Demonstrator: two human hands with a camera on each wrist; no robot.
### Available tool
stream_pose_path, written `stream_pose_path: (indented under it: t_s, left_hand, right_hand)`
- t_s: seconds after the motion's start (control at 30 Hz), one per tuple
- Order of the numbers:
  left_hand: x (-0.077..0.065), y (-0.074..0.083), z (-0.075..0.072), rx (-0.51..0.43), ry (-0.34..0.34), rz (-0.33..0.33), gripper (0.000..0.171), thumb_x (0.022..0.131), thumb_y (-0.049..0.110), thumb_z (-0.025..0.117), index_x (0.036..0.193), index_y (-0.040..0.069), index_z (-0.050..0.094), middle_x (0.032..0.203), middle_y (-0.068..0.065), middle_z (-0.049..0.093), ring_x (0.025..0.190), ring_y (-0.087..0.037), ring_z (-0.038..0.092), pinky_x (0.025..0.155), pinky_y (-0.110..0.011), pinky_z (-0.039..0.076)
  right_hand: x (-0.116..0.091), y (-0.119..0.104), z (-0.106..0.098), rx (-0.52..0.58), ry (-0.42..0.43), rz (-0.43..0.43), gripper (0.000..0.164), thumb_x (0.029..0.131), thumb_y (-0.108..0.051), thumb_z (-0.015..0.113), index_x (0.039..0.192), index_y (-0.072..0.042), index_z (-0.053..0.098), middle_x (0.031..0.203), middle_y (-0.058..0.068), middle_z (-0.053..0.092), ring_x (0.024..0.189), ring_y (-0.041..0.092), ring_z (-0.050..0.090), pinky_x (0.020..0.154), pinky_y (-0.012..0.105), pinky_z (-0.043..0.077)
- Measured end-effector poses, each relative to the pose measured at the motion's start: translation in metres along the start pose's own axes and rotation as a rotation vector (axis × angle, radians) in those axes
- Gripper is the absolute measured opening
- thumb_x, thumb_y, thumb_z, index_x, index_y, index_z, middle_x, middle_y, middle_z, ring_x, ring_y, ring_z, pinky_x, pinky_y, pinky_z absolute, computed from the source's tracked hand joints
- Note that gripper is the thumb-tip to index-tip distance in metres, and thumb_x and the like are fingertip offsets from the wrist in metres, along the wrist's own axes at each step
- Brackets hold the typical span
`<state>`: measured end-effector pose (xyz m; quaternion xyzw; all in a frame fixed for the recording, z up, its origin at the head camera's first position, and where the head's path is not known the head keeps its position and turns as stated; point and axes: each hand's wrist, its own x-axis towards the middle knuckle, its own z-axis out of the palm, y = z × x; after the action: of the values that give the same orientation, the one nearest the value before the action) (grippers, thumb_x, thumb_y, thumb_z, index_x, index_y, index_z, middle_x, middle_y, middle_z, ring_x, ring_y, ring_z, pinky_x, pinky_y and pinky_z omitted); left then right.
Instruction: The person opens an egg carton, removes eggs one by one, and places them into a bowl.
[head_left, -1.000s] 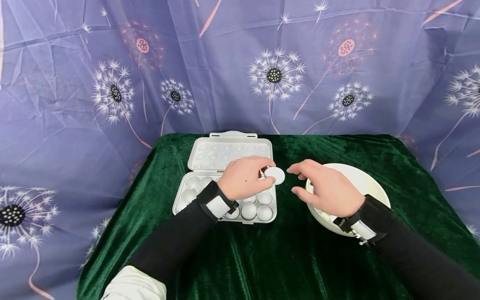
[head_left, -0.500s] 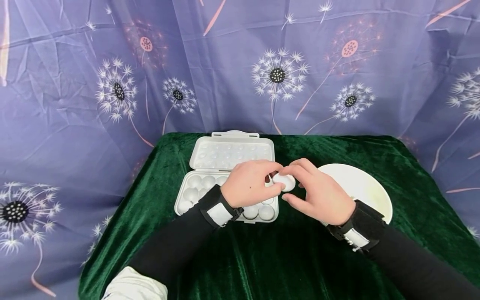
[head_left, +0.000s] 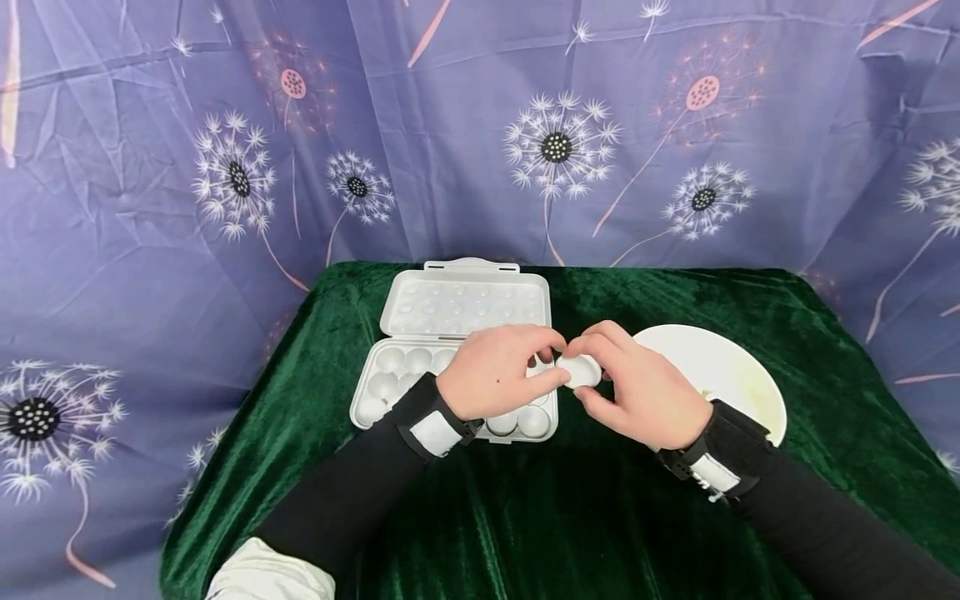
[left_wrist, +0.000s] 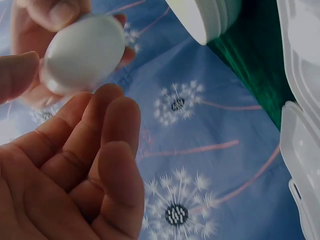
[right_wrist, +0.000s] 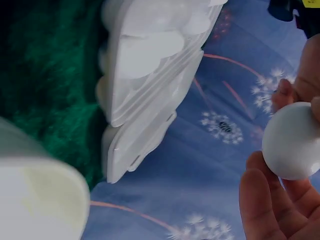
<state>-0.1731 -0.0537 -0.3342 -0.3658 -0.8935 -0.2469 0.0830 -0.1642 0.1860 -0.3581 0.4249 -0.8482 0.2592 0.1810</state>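
A white egg (head_left: 583,372) is between the two hands, over the gap between the egg box and the bowl. My right hand (head_left: 647,390) pinches it with thumb and fingers from the right. On the other side, my left hand (head_left: 491,372) is loosely bent, its thumb tip close against the egg's left end. Left-hand fingers (left_wrist: 120,120) lie just below the egg in the left wrist view, not closed round it. Beneath the left hand stands the white plastic egg box (head_left: 362,385), its lid (head_left: 465,304) raised and several white eggs inside; the hand hides part of them.
A white bowl (head_left: 712,367) stands to the right, partly hidden by the right hand, with a yellowish tint inside. Dark green velvet cloth (head_left: 525,517) covers the table. A purple dandelion-print curtain (head_left: 450,167) hangs behind it.
The right hand has come left from over the bowl and taken the egg from the left hand's fingers. The egg has shifted slightly right; the left hand moved right, then stayed nearly still.
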Motion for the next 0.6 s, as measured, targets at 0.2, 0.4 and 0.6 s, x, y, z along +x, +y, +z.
stream_pose_path:
  t_s: [0.2, 0.4, 0.6]
  left_hand:
    - [-0.007, -0.018, -0.008, 0.024, 0.012, -0.098, 0.029, 0.096, 0.041, 0.068, 0.119, 0.024, 0.07, 0.103, 0.011, 0.07, 0.085, -0.005, 0.064, 0.067, -0.03, 0.049]
    - [-0.02, -0.038, -0.014, 0.067, 0.017, -0.209, 0.026, 0.095, 0.038, 0.067, 0.117, 0.024, 0.071, 0.105, 0.008, 0.07, 0.089, -0.009, 0.065, 0.069, -0.034, 0.05]
    - [-0.037, -0.059, -0.015, 0.084, -0.015, -0.297, 0.026, 0.097, 0.035, 0.067, 0.118, 0.021, 0.071, 0.11, 0.003, 0.071, 0.096, -0.015, 0.068, 0.075, -0.037, 0.053]
  right_hand:
    - [-0.012, 0.023, -0.008, -0.056, -0.045, 0.143, 0.036, 0.085, -0.011, 0.072, 0.117, -0.016, 0.057, 0.113, -0.005, 0.052, 0.088, 0.007, 0.053, 0.071, 0.029, 0.05]
    - [-0.026, 0.052, -0.021, -0.118, -0.142, 0.297, 0.035, 0.089, -0.011, 0.071, 0.121, -0.015, 0.056, 0.114, 0.002, 0.052, 0.088, 0.015, 0.055, 0.07, 0.035, 0.049]
    - [-0.038, 0.078, -0.033, -0.133, -0.28, 0.468, 0.039, 0.095, -0.015, 0.064, 0.131, -0.008, 0.051, 0.123, 0.013, 0.053, 0.1, 0.025, 0.055, 0.079, 0.044, 0.047]
